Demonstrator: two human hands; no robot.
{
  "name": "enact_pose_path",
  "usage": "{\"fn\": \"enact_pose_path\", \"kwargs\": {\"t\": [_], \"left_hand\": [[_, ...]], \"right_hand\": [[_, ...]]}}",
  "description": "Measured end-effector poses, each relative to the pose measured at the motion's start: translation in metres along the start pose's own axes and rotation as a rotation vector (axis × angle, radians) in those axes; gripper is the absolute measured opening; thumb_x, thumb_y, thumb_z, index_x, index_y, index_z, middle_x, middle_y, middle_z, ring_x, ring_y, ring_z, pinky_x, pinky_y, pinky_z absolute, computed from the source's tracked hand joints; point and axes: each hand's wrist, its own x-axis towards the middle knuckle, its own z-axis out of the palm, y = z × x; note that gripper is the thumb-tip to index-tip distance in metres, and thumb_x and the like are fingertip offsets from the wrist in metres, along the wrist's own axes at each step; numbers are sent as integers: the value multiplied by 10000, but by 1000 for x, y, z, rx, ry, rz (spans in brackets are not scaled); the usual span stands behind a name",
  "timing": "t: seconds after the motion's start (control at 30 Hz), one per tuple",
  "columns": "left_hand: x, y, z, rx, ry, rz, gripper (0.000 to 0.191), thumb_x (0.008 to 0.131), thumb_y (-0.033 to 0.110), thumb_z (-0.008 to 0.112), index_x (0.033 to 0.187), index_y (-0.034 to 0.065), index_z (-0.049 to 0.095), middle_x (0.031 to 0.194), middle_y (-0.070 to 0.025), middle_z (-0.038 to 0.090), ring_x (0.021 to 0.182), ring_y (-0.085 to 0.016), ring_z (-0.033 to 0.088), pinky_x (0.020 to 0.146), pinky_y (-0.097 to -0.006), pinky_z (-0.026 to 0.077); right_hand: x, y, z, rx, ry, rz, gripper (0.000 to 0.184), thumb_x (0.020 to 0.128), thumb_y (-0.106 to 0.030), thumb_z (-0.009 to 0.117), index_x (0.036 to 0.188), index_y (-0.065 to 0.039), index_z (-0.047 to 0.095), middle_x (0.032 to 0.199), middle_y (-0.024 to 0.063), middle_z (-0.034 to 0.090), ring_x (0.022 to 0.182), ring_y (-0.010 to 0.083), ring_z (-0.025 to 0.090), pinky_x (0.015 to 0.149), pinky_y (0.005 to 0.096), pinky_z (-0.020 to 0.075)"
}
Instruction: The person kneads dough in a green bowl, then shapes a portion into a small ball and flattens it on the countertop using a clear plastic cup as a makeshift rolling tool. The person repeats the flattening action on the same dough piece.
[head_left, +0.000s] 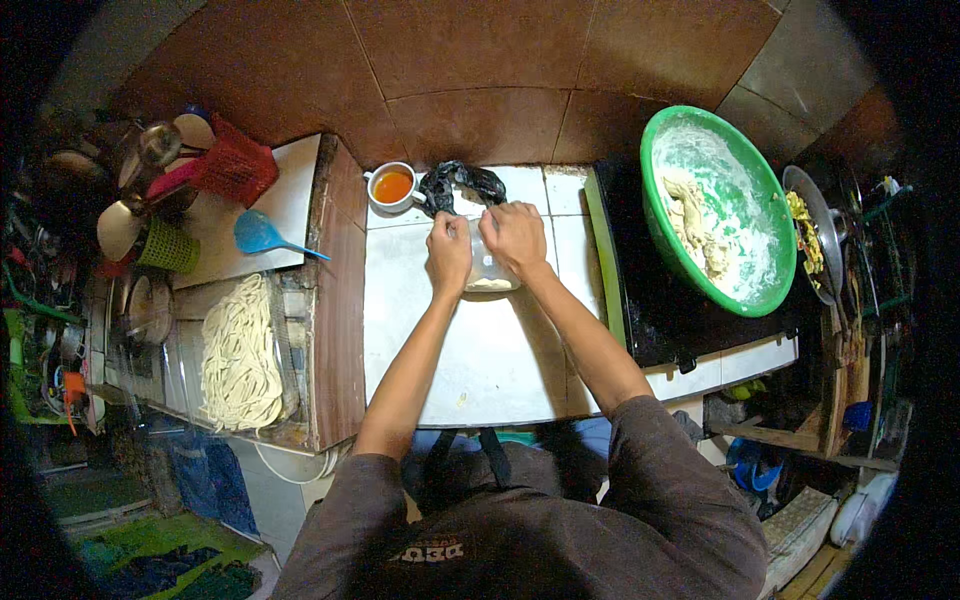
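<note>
Both hands are at a clear container, seemingly a plastic bag (484, 259), above the white tiled counter (442, 337). Pale flour or dough (489, 285) shows in its lower part. My left hand (448, 255) has its fingers curled on the left of the upper edge. Opposite it, my right hand (517, 236) grips the right side with bent fingers. The fingertips are partly hidden. Just beyond the hands lies a crumpled black plastic bag (442, 189). To its left stands a white cup (381, 204) holding orange-brown liquid.
At right, a large green basin (652, 214) with dough and flour rests on a black stovetop (660, 341). Cut noodles (241, 360) lie in a clear tray at left. A blue rice paddle (259, 234) and red basket (238, 161) occupy the raised left surface.
</note>
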Motion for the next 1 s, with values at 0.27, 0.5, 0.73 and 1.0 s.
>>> {"fn": "enact_pose_path", "kwargs": {"t": [0.27,0.5,0.73,1.0], "left_hand": [[-72,-16,-28,-162,-87,376,252,929,107,488,1128,-13,585,1181,-200,624,1116,-378,606,976,-440,478],[-134,-29,-33,-58,43,731,188,918,163,507,990,-3,557,1227,-224,594,1256,-449,560,1066,-537,473],[-63,-7,-11,-157,18,405,252,878,65,535,1094,-36,617,1159,-189,657,1103,-381,648,963,-443,528],[-35,-4,-3,-110,-5,168,210,927,204,607,1052,38,636,1053,-166,716,1018,-389,678,880,-443,524]], "right_hand": [[-84,-25,-34,-5,117,-113,381,856,-311,657,1128,-45,671,1103,135,654,1089,299,604,1018,480,417],[-161,-30,-42,-126,268,-184,475,866,-376,678,1253,-101,671,1277,128,609,1243,291,533,1064,503,403],[-78,-18,-11,-100,259,-74,369,845,-305,606,1128,-84,688,1105,109,671,1104,280,621,1044,471,411],[-46,-16,-4,-102,276,-70,259,844,-276,626,997,-74,678,995,110,645,994,282,607,969,470,431]]}}
